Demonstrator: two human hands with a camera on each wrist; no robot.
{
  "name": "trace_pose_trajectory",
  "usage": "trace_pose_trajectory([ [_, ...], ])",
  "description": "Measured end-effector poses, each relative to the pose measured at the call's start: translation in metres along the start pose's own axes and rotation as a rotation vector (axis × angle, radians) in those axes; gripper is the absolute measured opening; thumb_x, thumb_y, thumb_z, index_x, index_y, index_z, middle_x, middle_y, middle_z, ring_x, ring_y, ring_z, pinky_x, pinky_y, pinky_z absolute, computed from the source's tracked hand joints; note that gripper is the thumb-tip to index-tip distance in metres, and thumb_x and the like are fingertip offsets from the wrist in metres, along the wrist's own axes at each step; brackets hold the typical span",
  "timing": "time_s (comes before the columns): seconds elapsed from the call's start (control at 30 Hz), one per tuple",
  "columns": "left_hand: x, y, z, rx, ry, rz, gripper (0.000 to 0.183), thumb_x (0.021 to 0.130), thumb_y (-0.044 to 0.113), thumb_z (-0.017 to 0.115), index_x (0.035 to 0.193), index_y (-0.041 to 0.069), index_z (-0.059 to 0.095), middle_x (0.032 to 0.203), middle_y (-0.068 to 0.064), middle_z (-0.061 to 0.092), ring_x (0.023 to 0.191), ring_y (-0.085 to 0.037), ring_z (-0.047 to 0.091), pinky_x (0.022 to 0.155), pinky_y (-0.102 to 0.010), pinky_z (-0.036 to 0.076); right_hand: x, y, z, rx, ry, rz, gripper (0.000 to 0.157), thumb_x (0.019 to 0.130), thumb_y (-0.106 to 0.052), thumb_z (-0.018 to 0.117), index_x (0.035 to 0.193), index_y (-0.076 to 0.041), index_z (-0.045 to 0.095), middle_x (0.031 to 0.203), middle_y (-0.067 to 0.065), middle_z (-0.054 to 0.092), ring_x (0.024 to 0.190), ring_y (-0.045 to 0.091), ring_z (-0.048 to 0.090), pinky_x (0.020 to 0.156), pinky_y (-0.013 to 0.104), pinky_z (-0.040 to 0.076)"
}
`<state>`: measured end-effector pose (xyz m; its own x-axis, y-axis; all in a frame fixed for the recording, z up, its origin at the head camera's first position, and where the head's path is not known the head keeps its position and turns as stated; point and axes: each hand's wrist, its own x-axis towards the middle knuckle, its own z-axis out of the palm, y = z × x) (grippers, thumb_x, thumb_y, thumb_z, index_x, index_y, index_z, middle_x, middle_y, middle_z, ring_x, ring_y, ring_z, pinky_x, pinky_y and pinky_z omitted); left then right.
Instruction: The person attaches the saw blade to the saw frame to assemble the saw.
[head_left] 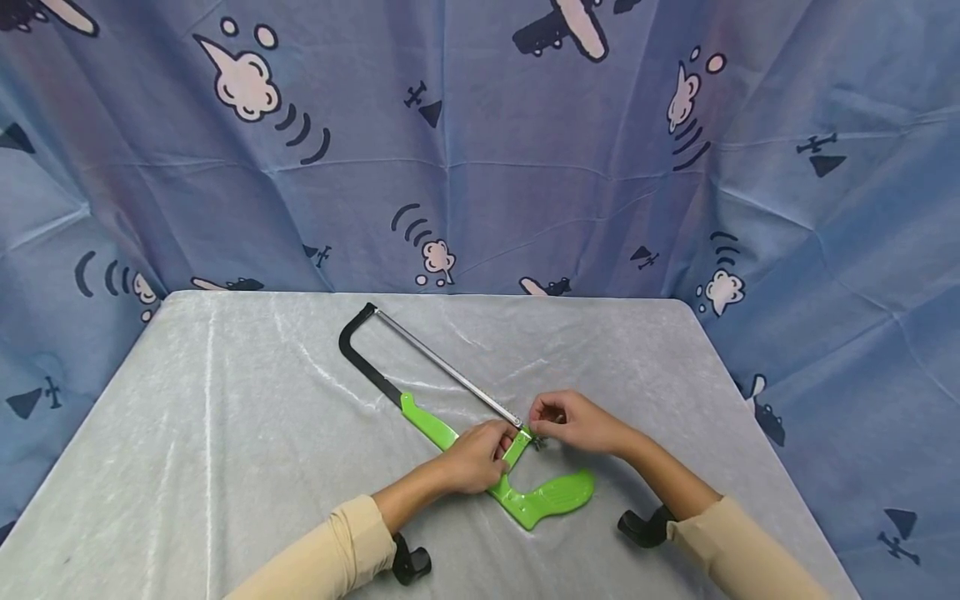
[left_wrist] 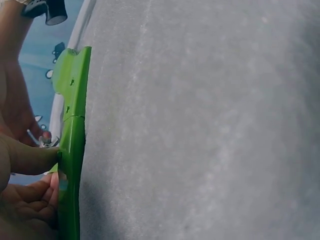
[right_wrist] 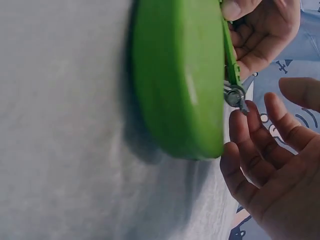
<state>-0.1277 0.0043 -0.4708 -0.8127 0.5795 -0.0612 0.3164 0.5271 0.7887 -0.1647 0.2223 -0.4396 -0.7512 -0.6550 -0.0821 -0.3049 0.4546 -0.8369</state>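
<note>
A hacksaw (head_left: 429,427) lies slanted on the table in the head view, its black front bow at the far left and its green handle (head_left: 558,495) toward me. A silver bar (head_left: 450,369) spans the frame. My left hand (head_left: 476,457) grips the green frame between the handle and the bar's near end, thumb on one side and fingers curled at the other. Beside the metal wing nut (right_wrist: 234,95) is my right hand (head_left: 577,421). The right wrist view shows its fingers loosely bent, the thumb apart from them, fingertips right by the nut.
A light grey cloth covers the table (head_left: 262,483). Behind and at both sides hangs a blue patterned curtain (head_left: 480,192). Black wrist camera mounts (head_left: 645,528) stick out beneath both forearms, close over the tabletop.
</note>
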Motion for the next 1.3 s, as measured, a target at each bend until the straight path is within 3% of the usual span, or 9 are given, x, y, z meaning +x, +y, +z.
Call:
trace_pose_trajectory([
  [0.27, 0.000, 0.000, 0.000, -0.011, 0.002, -0.003, 0.027, 0.084, -0.004, 0.068, 0.109, 0.002, 0.060, 0.089, 0.000, 0.055, 0.079, -0.006, 0.050, 0.073, -0.021, 0.043, -0.010, 0.006, 0.001, 0.002, 0.011, -0.048, 0.004, 0.092, -0.001, 0.059, 0.092, 0.000, 0.063, 0.085, 0.003, 0.062, 0.074, 0.008, 0.055, 0.065, 0.025, 0.047],
  [0.47, 0.000, 0.000, 0.001, -0.014, 0.006, 0.000, 0.027, 0.084, -0.004, 0.068, 0.109, 0.001, 0.060, 0.089, -0.001, 0.055, 0.079, -0.007, 0.050, 0.073, -0.021, 0.043, -0.013, 0.009, 0.001, 0.008, -0.012, -0.007, 0.010, 0.088, 0.006, 0.056, 0.094, 0.003, 0.063, 0.088, 0.014, 0.064, 0.075, 0.009, 0.055, 0.068, 0.025, 0.047],
  [0.7, 0.001, -0.002, 0.002, -0.009, 0.011, 0.003, 0.026, 0.083, -0.004, 0.069, 0.108, 0.002, 0.061, 0.088, 0.001, 0.054, 0.078, -0.006, 0.050, 0.073, -0.021, 0.043, -0.015, 0.012, 0.001, 0.022, -0.035, -0.007, 0.011, 0.088, 0.009, 0.055, 0.093, 0.004, 0.064, 0.089, 0.018, 0.065, 0.076, 0.009, 0.056, 0.070, 0.024, 0.048],
  [0.93, 0.000, -0.003, 0.002, -0.009, 0.012, 0.027, 0.027, 0.083, -0.005, 0.069, 0.108, 0.002, 0.061, 0.087, 0.000, 0.055, 0.078, -0.006, 0.050, 0.072, -0.020, 0.043, -0.017, 0.012, -0.001, 0.049, -0.056, 0.017, 0.012, 0.088, 0.007, 0.055, 0.095, 0.005, 0.064, 0.091, 0.017, 0.066, 0.082, 0.021, 0.060, 0.073, 0.025, 0.049],
  [1.3, 0.000, -0.001, 0.000, -0.017, 0.007, 0.023, 0.027, 0.084, -0.005, 0.069, 0.109, 0.001, 0.061, 0.088, -0.002, 0.056, 0.078, -0.007, 0.050, 0.072, -0.021, 0.043, -0.017, 0.014, 0.003, -0.132, -0.037, 0.051, 0.015, 0.085, 0.005, 0.060, 0.097, 0.002, 0.067, 0.087, 0.003, 0.064, 0.075, 0.007, 0.055, 0.067, 0.025, 0.049],
])
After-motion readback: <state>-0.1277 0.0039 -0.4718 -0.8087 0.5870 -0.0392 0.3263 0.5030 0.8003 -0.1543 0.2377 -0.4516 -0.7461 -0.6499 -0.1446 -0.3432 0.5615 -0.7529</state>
